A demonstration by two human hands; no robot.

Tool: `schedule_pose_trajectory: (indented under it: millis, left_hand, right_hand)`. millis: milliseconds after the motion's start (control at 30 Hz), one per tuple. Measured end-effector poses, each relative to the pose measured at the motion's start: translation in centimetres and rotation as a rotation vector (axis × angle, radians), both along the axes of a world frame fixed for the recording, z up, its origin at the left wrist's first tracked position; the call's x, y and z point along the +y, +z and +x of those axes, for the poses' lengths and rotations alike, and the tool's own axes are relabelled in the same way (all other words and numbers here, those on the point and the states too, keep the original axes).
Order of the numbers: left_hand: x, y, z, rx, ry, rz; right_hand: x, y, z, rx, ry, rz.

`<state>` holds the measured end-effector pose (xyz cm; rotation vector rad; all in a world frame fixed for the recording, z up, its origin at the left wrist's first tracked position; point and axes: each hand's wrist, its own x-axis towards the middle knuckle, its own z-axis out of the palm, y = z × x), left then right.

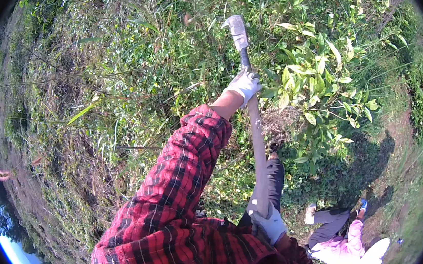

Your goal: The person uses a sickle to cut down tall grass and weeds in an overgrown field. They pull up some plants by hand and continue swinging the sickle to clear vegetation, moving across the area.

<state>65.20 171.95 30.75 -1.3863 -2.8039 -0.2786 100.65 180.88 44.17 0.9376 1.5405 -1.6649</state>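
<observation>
A long-handled cutting tool with a curved wooden handle (258, 148) runs from near my body up over the plants. Its pale, hooked head (237, 30) lies at the far end, past a short dark section. My left hand (244, 83), in a white glove, is closed around the handle just below that dark section. Near the handle's lower end, my right hand (269, 225), also in a white glove, grips it close to my waist. Both arms wear red and black plaid sleeves. The fingers' undersides are partly hidden.
A leafy shrub (317, 77) stands right of the tool head. Tangled grass and vines (143, 82) cover the slope. At the lower right a co-worker (339, 244) in a pink top and pale hat bends beside a trodden strip of ground (395, 151).
</observation>
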Motion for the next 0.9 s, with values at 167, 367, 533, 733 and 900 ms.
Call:
schedule_pose_trajectory:
  millis: [167,367,533,733,900]
  left_hand:
    - [-13.7,-11.7,16.0,-0.358,0.239,-0.163]
    - [-12.0,-1.6,20.1,-0.477,-0.016,-0.259]
    - [-5.6,5.5,24.6,-0.506,-0.376,-0.08]
    - [-5.5,9.6,26.5,-0.295,-0.546,0.27]
    - [-4.4,10.7,25.2,-0.298,-0.479,0.356]
  right_hand:
    - [4.0,-5.5,5.5,0.233,0.906,0.275]
    - [6.9,-3.8,16.4,-0.043,0.944,0.225]
    - [1.5,-2.3,8.8,0.321,0.563,0.372]
    - [-3.4,1.4,3.7,-0.025,-0.151,-0.109]
    - [-3.1,4.5,12.4,-0.024,-0.352,-0.062]
